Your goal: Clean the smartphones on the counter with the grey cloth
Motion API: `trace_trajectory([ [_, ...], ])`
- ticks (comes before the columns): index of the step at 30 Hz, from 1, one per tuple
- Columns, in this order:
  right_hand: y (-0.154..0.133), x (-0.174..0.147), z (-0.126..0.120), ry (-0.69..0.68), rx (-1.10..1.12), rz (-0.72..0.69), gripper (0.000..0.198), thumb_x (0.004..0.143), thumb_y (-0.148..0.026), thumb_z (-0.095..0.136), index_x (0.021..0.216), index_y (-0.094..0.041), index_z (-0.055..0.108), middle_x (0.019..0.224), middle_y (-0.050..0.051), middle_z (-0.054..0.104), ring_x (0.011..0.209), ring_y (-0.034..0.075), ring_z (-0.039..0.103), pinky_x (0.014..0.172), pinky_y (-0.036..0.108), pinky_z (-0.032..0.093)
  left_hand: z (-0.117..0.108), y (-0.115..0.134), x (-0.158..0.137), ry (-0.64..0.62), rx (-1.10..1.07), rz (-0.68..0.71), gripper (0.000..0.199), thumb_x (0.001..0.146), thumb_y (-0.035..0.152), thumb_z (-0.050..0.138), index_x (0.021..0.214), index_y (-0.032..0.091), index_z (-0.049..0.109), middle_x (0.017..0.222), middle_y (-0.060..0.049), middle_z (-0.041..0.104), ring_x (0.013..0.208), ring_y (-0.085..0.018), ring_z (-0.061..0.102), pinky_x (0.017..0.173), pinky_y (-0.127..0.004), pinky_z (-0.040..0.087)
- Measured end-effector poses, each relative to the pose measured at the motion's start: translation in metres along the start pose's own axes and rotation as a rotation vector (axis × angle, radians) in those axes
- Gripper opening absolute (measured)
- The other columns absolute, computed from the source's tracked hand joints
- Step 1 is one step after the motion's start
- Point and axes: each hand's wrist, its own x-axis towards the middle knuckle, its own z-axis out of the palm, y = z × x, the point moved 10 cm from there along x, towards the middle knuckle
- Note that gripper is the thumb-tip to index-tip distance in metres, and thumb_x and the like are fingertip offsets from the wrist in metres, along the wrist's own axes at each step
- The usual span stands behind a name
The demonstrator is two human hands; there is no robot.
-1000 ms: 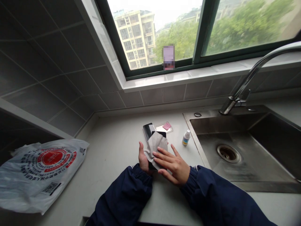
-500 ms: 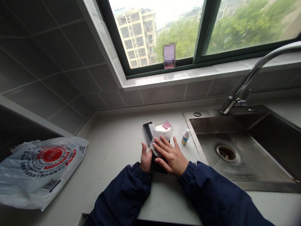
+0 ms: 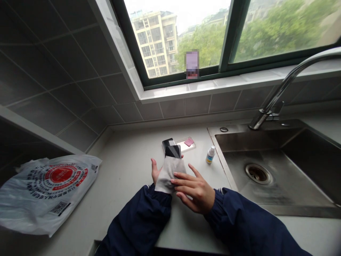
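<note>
A black glossy phone [image 3: 173, 151] rests on my left hand [image 3: 155, 172], which holds it from underneath. The left thumb sticks out to the side, and a fingertip shows at the phone's right edge. Over the phone's lower part lies a grey cloth [image 3: 170, 172] with a zigzag edge. My right hand [image 3: 195, 192] has its fingers stretched out, some fingertips flat on the cloth and the index finger lifted off. Just beyond, a second dark phone [image 3: 167, 143] lies on the counter, beside a clear case [image 3: 181, 145] carrying a pink square [image 3: 189, 142].
A small white bottle [image 3: 210, 155] with a blue and yellow label stands near the sink [image 3: 225, 156]. A chrome faucet [image 3: 279, 85] arches over the basin. To the left lies a printed white plastic bag [image 3: 34, 199]. A window [image 3: 181, 39] is behind the counter [image 3: 125, 170].
The cloth has slid toward me with my right hand, baring the far end of the held phone. My left hand has shifted slightly left, and the case is now less covered.
</note>
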Motion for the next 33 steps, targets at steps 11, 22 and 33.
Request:
trace_trajectory([
  [11, 0.022, -0.001, 0.004, -0.108, -0.009, 0.114, 0.05, 0.096, -0.036, 0.052, 0.142, -0.017, 0.047, 0.14, 0.015, 0.061, 0.142, 0.026, 0.045, 0.124, 0.057, 0.004, -0.005, -0.003, 0.0, 0.096, -0.014, 0.019, 0.091, 0.086, 0.079, 0.038, 0.133, 0.004, 0.058, 0.112, -0.021, 0.072, 0.113, -0.036, 0.065, 0.11, -0.05, 0.04],
  [22, 0.062, 0.003, 0.009, -0.09, -0.273, 0.309, 0.063, 0.103, -0.035, 0.041, 0.16, -0.018, 0.02, 0.162, 0.015, 0.029, 0.153, 0.032, 0.019, 0.116, 0.07, 0.019, 0.015, -0.025, 0.002, -0.064, 0.139, 0.033, 0.073, 0.099, 0.063, 0.023, 0.156, 0.019, 0.035, 0.148, -0.013, 0.053, 0.146, -0.033, 0.037, 0.121, -0.047, 0.026],
  [33, 0.079, 0.035, -0.003, 0.064, -0.218, 0.372, 0.054, 0.101, -0.033, 0.045, 0.154, -0.021, 0.037, 0.156, 0.012, 0.044, 0.146, 0.03, 0.036, 0.121, 0.062, 0.019, 0.003, -0.027, 0.006, -0.035, 0.132, 0.029, 0.067, 0.1, 0.051, 0.039, 0.157, 0.018, 0.031, 0.147, -0.014, 0.054, 0.144, -0.033, 0.041, 0.121, -0.047, 0.027],
])
